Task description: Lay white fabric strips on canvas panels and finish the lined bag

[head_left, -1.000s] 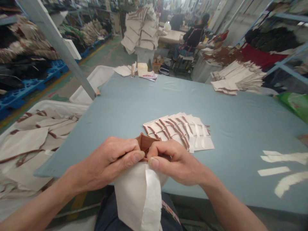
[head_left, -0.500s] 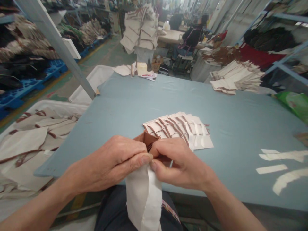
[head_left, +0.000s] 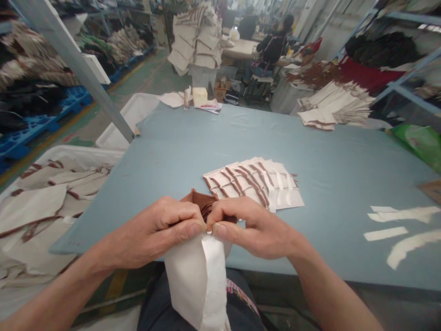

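At the far left of my feed, cream pieces [head_left: 37, 209] fill a bin beside the surface [head_left: 165, 154]. The left hand [head_left: 156, 232] has its fingers pinched on the top edge of a cream pouch [head_left: 186, 278], which hangs over the lap, brown lining [head_left: 200, 198] showing. I'd match tension on both sides so the white strip [head_left: 215, 280] lies flat. The right hand's [head_left: 258, 225] fingers grip the same edge close by; its curled fingertips are hidden, so I'd work in small pinches, clear of the fanned pieces [head_left: 251, 181] beyond.
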`<state>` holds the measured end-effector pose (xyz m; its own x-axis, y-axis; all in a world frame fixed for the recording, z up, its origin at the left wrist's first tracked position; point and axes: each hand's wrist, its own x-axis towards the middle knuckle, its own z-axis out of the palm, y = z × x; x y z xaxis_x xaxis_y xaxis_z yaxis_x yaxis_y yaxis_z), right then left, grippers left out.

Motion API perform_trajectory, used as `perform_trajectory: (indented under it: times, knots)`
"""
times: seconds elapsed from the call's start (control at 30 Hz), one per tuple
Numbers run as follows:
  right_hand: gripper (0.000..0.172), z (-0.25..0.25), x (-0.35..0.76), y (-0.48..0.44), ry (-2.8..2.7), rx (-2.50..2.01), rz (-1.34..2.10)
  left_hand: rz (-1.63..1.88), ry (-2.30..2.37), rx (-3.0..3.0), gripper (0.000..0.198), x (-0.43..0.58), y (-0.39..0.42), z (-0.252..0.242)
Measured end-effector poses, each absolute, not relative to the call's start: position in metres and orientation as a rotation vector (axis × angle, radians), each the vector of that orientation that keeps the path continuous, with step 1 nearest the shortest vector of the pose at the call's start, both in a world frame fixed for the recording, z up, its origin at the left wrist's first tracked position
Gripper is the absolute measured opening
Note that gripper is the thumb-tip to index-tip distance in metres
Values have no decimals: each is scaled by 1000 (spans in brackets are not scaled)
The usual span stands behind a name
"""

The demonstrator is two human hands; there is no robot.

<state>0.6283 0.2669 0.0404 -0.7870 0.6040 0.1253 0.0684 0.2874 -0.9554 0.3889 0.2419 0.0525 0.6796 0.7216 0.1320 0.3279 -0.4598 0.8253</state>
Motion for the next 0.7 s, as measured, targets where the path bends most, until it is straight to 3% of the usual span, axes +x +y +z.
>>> perform_trajectory:
  times: [0.3,0.57,0.7]
  knots:
    - [18,40,622,259,-2302,-546,1112,720,871,2627,36,383,220,44]
    - [15,41,619,259,-2300,-618,1055,673,876,2279,25,368,226,45]
    - [18,44,619,259,-2256,-601,1111,642,835,2196,38,374,229,52]
